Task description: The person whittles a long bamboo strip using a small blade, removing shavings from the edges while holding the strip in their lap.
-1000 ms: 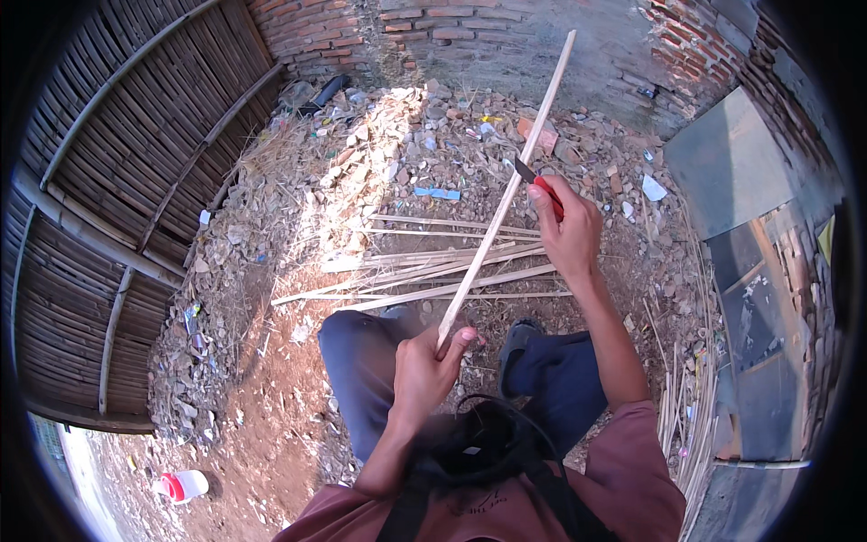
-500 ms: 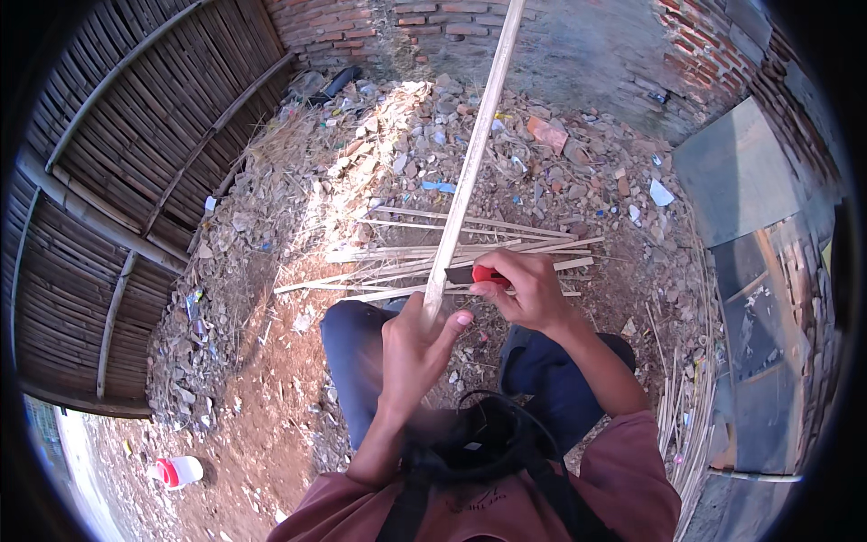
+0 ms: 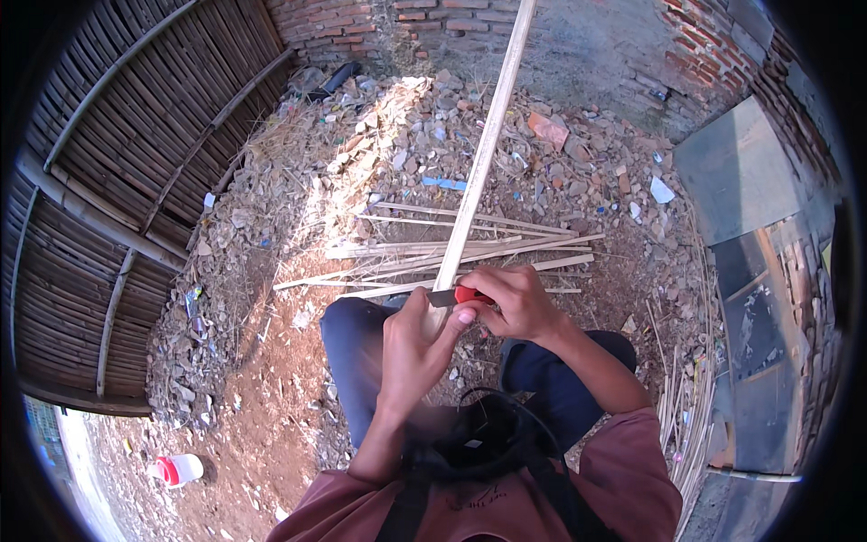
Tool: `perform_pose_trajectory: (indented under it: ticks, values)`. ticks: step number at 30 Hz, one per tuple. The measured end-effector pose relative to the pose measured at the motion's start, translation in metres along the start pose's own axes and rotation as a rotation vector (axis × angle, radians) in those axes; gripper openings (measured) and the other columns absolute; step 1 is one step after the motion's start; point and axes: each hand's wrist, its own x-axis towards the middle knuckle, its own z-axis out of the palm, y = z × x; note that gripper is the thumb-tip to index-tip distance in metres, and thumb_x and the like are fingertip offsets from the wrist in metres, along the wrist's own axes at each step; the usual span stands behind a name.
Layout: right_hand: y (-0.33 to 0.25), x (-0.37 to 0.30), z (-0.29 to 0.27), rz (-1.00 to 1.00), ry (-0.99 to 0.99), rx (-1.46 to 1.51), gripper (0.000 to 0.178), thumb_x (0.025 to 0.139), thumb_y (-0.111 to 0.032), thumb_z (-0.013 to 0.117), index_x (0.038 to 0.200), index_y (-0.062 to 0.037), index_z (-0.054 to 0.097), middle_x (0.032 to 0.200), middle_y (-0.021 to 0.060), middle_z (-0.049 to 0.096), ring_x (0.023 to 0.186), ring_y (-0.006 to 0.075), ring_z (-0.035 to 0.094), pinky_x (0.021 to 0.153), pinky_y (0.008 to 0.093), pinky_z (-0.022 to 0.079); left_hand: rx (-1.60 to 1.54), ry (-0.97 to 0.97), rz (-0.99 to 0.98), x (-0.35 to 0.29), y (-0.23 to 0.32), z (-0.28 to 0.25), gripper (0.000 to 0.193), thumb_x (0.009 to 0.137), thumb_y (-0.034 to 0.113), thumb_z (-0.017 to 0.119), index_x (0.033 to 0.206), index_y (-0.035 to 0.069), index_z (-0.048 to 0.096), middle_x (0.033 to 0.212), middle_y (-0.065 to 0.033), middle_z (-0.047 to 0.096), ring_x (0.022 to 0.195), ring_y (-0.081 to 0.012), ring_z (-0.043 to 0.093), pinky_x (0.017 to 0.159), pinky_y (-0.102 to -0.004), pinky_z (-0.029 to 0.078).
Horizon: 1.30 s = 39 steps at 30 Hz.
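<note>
A long pale wooden strip [image 3: 483, 163], which looks like split bamboo, slants up and away from my lap. My left hand [image 3: 414, 336] is closed around its near end, the thumb stretched along the right side. In my right hand [image 3: 517, 305] is a knife [image 3: 470, 295] with a red handle and a short dark blade. The blade lies across the strip just above my left fist, and my right fingers are near my left thumb. Beyond my hands, several thin pale strips [image 3: 406, 265] lie loosely piled on the ground.
Rubble and litter [image 3: 578, 172] cover the ground up to a brick wall [image 3: 452, 23]. A bamboo-slat wall [image 3: 99, 181] stands at left. At lower left sits a white container with a red lid [image 3: 181, 470]. More long strips [image 3: 679, 406] lie at right, beside leaning panels [image 3: 741, 172].
My right hand has moved left and slightly nearer to me, bringing the knife blade down the strip to my left hand. The strip has tilted slightly to the right.
</note>
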Motion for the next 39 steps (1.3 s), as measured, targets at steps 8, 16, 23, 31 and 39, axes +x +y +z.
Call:
perform_pose_trajectory:
  ticks: [8,16,23,31,39]
  values:
    - [-0.005,0.001,0.0,0.031,0.06,-0.065,0.023,0.096,-0.028,0.078,0.105,-0.0081,0.069,0.087,0.0049,0.074,0.072,0.0251,0.076,0.058,0.0366,0.057,-0.061,0.003,-0.099,0.001,0.013,-0.001,0.031,0.096,0.023,0.084,0.105,0.0,0.065,0.067,-0.0012,0.065,0.061,-0.0048,0.054,0.056,-0.0264,0.043]
    - [-0.003,0.002,-0.003,0.049,0.05,-0.011,0.024,0.095,-0.029,0.08,0.102,-0.0077,0.07,0.086,0.0061,0.075,0.069,0.0251,0.075,0.058,0.0359,0.056,-0.025,-0.019,-0.078,0.002,0.013,-0.005,0.033,0.095,0.023,0.085,0.105,0.0,0.064,0.068,0.0006,0.065,0.062,-0.0034,0.052,0.056,-0.025,0.043]
    - [-0.001,-0.001,-0.004,0.045,-0.06,0.044,0.023,0.096,-0.031,0.077,0.101,-0.0101,0.069,0.084,0.0054,0.073,0.066,0.0267,0.072,0.055,0.0391,0.052,-0.042,-0.131,-0.058,0.003,-0.006,-0.008,0.042,0.095,0.027,0.085,0.116,-0.001,0.062,0.069,-0.0009,0.065,0.064,-0.003,0.053,0.056,-0.0239,0.042]
    - [-0.006,0.002,-0.005,0.046,-0.016,0.038,0.024,0.096,-0.033,0.078,0.101,-0.0107,0.071,0.083,0.004,0.073,0.064,0.0254,0.072,0.054,0.0385,0.053,-0.006,-0.096,-0.01,0.002,0.005,-0.005,0.041,0.099,0.029,0.08,0.113,-0.004,0.059,0.064,-0.009,0.06,0.057,-0.0125,0.053,0.053,-0.031,0.043]
    - [-0.004,0.002,-0.003,0.044,0.049,0.009,0.024,0.096,-0.034,0.078,0.101,-0.0116,0.072,0.082,0.0031,0.075,0.063,0.0246,0.072,0.054,0.0379,0.054,0.081,-0.065,-0.042,0.0,0.01,0.0,0.04,0.102,0.027,0.076,0.11,-0.006,0.057,0.066,-0.0164,0.063,0.055,-0.0195,0.059,0.055,-0.0346,0.048]
